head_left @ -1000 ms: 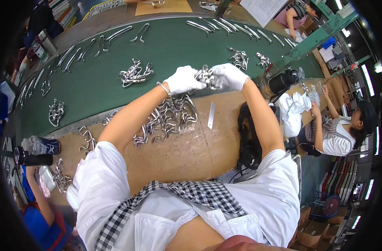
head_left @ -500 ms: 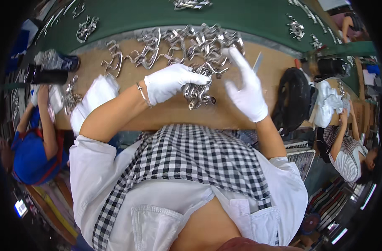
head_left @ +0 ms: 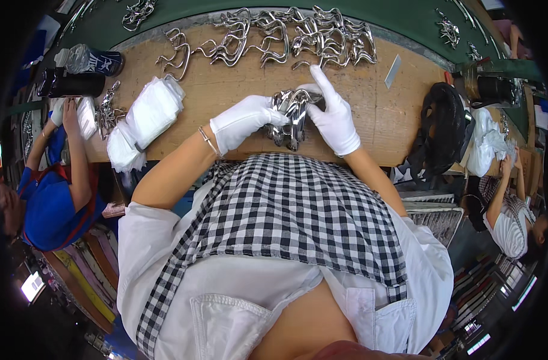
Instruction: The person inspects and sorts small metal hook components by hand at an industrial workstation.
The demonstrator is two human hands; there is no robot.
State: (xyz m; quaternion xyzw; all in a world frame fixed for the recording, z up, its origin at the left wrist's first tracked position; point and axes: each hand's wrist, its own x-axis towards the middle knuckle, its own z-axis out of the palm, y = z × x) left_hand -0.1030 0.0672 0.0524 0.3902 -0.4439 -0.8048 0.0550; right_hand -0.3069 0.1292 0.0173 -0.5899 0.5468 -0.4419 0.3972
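A bundle of shiny, curved metal pieces (head_left: 291,114) is held over the near part of the workbench, in front of the checked apron. My white-gloved left hand (head_left: 241,122) grips its left side, thumb across the pieces. At the bundle's right edge is my gloved right hand (head_left: 336,120), its thumb against the metal. That hand's index finger stretches away and stands apart from the thumb, with part of the metal showing in the gap. The other right fingers are hidden. Beyond both hands, similar bent metal pieces (head_left: 232,45) lie in a row of clusters.
White plastic bags (head_left: 157,111) lie on the wooden bench (head_left: 226,84) at left, near bottles (head_left: 94,61). A flat metal strip (head_left: 393,71) and a black bag (head_left: 439,129) are at right. A green surface (head_left: 190,13) lies beyond. Co-workers (head_left: 61,207) sit on both sides.
My right hand has come in from the right to touch the bundle. The left hand keeps its grip. The whole view has shifted, so the bench clusters appear higher.
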